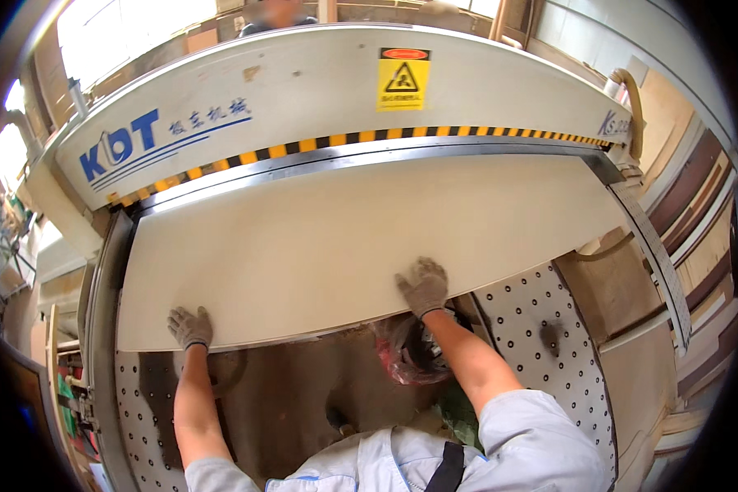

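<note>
Pale shirt nearest; beyond it the board lies flat before the beam — likely heavy, stiff, smooth, best held by its near edge. Left hand and right hand rest on top, fingers spread, gripping nothing visible — palms hidden. Whether its far edge runs under the beam, I cannot tell.

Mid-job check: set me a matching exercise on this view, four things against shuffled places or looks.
1. Left hand
2. Right hand
3. Warning label
4. Striped band

A. Yellow, with a black triangle
B. By the pale panel's near left corner
C. Along the white beam's lower edge
D. On the panel, right of its middle

Pairs: 1-B, 2-D, 3-A, 4-C
</note>
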Demonstrator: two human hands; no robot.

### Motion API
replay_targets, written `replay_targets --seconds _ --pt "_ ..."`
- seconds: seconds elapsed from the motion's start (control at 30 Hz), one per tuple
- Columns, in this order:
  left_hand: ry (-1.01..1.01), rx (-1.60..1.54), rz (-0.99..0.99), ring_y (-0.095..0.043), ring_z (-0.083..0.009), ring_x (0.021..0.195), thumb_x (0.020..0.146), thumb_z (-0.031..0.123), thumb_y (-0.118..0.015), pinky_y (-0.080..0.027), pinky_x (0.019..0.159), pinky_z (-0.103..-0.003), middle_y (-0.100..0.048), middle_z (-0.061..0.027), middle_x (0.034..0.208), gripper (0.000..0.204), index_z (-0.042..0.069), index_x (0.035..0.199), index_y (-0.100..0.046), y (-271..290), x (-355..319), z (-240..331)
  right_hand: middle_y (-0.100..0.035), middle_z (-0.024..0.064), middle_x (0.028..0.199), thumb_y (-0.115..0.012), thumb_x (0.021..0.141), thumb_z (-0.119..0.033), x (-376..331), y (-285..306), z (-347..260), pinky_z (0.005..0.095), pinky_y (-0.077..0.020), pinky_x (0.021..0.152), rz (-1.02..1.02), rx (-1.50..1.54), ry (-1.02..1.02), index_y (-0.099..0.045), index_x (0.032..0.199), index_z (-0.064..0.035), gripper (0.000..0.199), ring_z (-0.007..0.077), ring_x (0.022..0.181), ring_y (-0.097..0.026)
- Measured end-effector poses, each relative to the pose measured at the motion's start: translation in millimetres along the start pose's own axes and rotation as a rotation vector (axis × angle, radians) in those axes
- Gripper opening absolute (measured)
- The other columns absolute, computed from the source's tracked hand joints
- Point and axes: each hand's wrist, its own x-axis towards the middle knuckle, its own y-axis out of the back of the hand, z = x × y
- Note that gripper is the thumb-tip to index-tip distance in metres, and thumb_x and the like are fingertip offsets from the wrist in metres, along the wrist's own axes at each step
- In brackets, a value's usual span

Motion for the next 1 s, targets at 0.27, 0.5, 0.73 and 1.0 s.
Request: replay_targets --seconds 0.27,0.5,0.73,1.0 --pt "0.102 -0.011 -0.022 -0.015 -0.0334 0.164 0.102 0.064 -0.045 -0.012 0.132 -0.055 -0.019 -0.0149 0.177 0.093 0.002 0.168 -0.023 0.4 -103.7 111.1 -0.04 0.0146 0.163 -0.075 0.096 -0.041 17.4 -6.9 191.2 0.0479 -0.0319 0.127 0.433 0.667 -0.053 -0.039 0.158 -0.0005 0.082 0.032 0.15 -0.04" --pt "0.339 -0.008 0.092 -0.02 -0.0281 0.163 0.102 0.066 -0.045 -0.013 0.13 -0.058 -0.023 -0.0055 0.177 0.088 0.012 0.169 -0.028 -27.1 -90.2 108.5 -0.035 0.0232 0.165 -0.076 0.096 -0.048 88.3 38.1 366.5 0.052 -0.0374 0.125 0.798 0.474 -0.753 -0.042 0.156 0.001 0.084 0.0384 0.151 -0.036" --pt "0.168 0.155 0.144 -0.027 -0.0272 0.161 0.105 0.073 -0.032 -0.022 0.127 -0.059 -0.033 -0.0095 0.173 0.09 0.006 0.163 -0.038 -39.2 -81.0 102.9 -0.054 0.0226 0.152 -0.079 0.084 -0.069 121.9 -13.3 421.2 0.0546 -0.0473 0.114 0.748 0.468 -0.68 -0.053 0.15 -0.0004 0.098 0.0428 0.14 -0.049" --pt "0.247 0.022 0.163 -0.024 -0.0291 0.161 0.1 0.076 -0.037 -0.019 0.126 -0.063 -0.027 -0.0058 0.175 0.093 0.011 0.167 -0.032 -38.1 -20.4 141.6 -0.064 0.0258 0.14 -0.07 0.078 -0.086 165.1 -15.6 394.2 0.0457 -0.0615 0.098 0.564 0.162 -0.783 -0.051 0.154 -0.0016 0.115 0.0362 0.124 -0.066"
